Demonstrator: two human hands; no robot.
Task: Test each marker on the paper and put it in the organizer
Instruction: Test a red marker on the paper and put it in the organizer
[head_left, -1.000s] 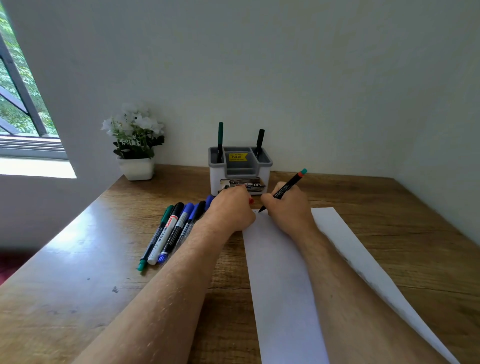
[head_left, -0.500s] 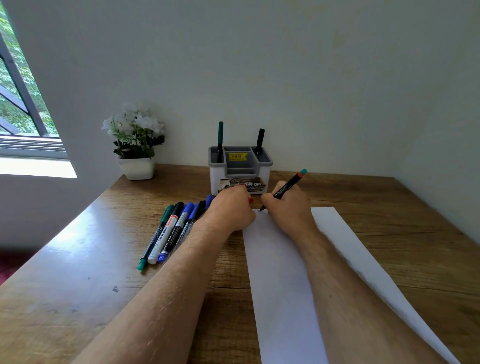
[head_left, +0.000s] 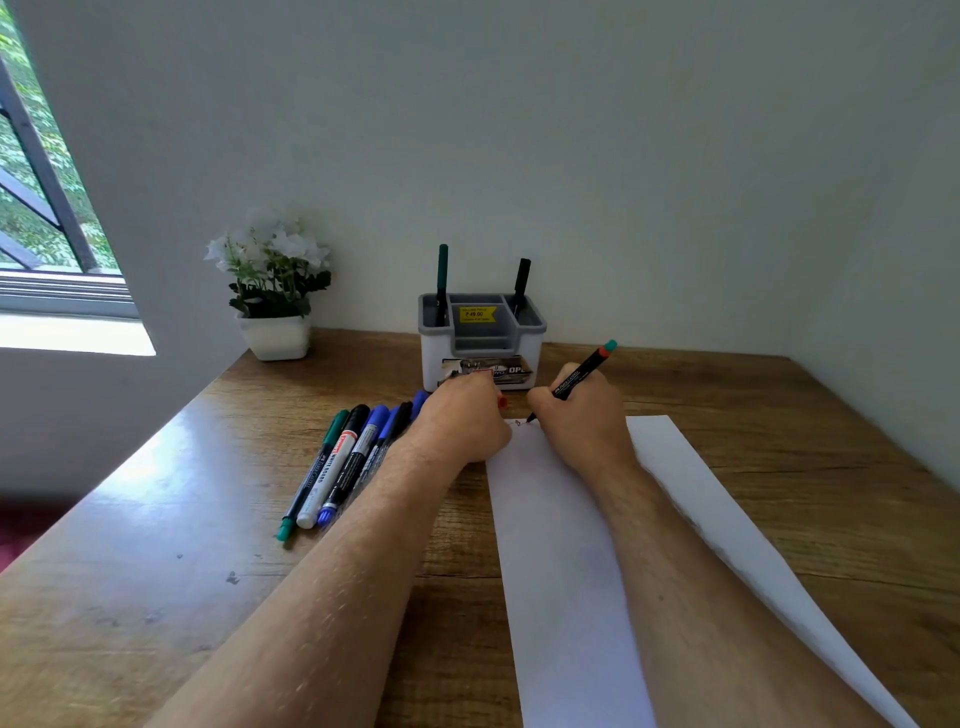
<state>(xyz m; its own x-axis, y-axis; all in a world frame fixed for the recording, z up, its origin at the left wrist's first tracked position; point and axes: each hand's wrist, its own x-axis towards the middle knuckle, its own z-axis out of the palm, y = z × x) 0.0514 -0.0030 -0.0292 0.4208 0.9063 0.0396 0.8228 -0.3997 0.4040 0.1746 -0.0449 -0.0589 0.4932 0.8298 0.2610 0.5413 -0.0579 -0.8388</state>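
My right hand (head_left: 582, 421) grips a thin black marker (head_left: 576, 379) with a red and teal end, its tip on the far edge of the white paper (head_left: 561, 571), where a small scribble shows. My left hand (head_left: 462, 421) rests curled at the paper's far left corner and holds a small red cap (head_left: 502, 401) between its fingers. Several markers (head_left: 343, 467) lie in a row on the table left of my left arm. The grey and white organizer (head_left: 480, 338) stands by the wall with a green marker (head_left: 442, 278) and a black marker (head_left: 521, 286) upright in it.
A white pot of white flowers (head_left: 272, 291) stands at the back left of the wooden table (head_left: 156, 571). A window is at the far left. Walls close off the table at the back and right.
The marker tip has made a small scribble at the paper's far edge. Both hands have stayed almost in place.
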